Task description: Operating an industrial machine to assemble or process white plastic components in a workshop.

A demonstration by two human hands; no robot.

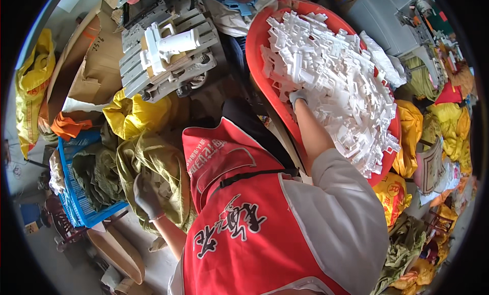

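Observation:
My right hand [298,96], in a grey glove, is at the near left side of a heap of white plastic toy-gun parts [336,71]. Its fingers are curled among the pieces, and what they hold is hidden. The heap fills a long red tub [255,45]. Down on the left, my left hand [147,199], also gloved in grey, reaches into the mouth of an olive woven sack [135,160]. Its fingers look stretched out against the cloth. Pale pieces [164,188] show inside the sack.
A slatted grey bench machine [135,68] carries a white gun-shaped part [175,43]. Left of it are an open cardboard box [94,73], a yellow sack [135,114] and a blue plastic crate [66,167] with olive sacking. Yellow sacks [407,137] crowd the right of the tub.

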